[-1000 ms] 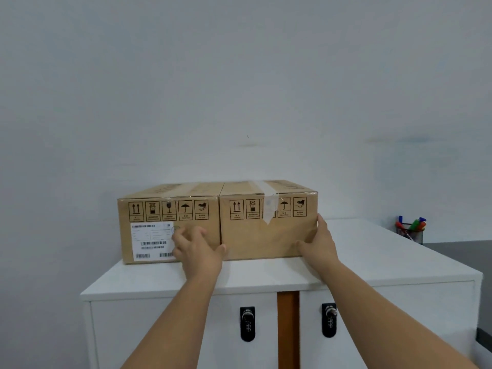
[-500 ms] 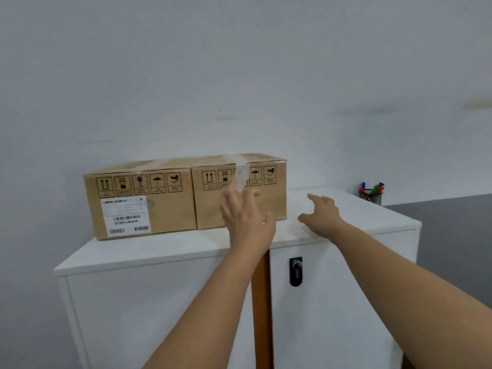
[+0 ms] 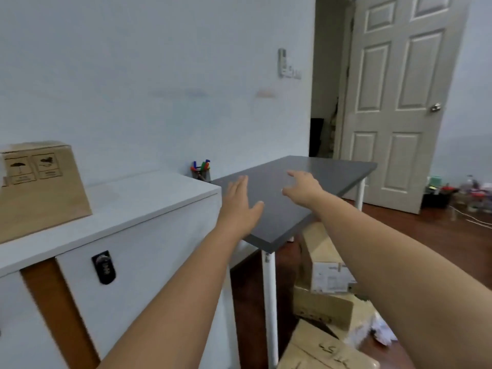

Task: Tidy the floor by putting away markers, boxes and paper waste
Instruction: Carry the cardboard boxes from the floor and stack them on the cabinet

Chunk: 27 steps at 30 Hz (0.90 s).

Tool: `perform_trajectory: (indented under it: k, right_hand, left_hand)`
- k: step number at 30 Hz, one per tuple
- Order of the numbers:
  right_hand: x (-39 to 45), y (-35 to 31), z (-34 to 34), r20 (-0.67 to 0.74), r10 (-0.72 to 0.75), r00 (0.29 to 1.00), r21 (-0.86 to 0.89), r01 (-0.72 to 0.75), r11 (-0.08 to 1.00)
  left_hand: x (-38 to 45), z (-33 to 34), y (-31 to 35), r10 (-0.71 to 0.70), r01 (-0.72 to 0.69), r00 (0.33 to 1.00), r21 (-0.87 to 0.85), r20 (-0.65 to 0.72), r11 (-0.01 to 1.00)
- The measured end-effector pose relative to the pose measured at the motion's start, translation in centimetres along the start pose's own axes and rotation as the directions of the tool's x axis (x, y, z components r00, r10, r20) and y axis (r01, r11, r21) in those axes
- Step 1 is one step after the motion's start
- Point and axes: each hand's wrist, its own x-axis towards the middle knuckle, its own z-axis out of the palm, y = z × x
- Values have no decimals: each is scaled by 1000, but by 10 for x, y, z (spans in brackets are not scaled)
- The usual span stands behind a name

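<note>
1. Both hands are empty and raised in front of the person. The left hand (image 3: 241,206) has its fingers straight and together, thumb out; the right hand (image 3: 303,187) has its fingers loosely spread. Neither grips anything.
2. One cardboard box (image 3: 40,190) stands on the white cabinet (image 3: 149,201) at 9 o'clock, well apart from both hands, so that box looks already put away.
3. A cup of markers (image 3: 201,170) sits at the back corner of the cabinet top, at 11 o'clock, just beside the grey table (image 3: 298,187).
4. More boxes (image 3: 324,267) lie on the floor at 5 o'clock, partly under the table's near edge, stacked untidily against each other.
5. Crumpled paper waste (image 3: 380,334) lies beside those boxes, lower at 5 o'clock.
6. Judged from this, the step in hand is the turn between loads: one box is stowed and the hands are free for the next.
7. The next move probably calls for bending down toward 5 o'clock, taking a floor box with a hand on each side, and keeping clear of the white table leg (image 3: 270,302) while lifting.
</note>
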Motion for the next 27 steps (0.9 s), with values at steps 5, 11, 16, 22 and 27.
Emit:
perform_trajectory:
  k: [5,11,16,22,27]
  right_hand:
    - [-10,122,-50,-64,228,972,32,-227,973]
    - [-17,256,-61,-32,495,869,59,-492,868]
    - [-19,341,-35,22,570,821,109,-569,815]
    - [-6,396,-6,91,586,805,123,-593,796]
    - [18,416,14,125,572,811,165,-586,794]
  left_hand:
    - [16,103,53,108,-95,974,-73,202,993]
    - [13,232,79,112,-77,894,-98,433,992]
    - [18,309,59,-105,188,850,-112,517,976]
    - [31,355,29,-305,406,798,-89,520,910]
    - [51,379,12,-383,451,782,-21,491,892]
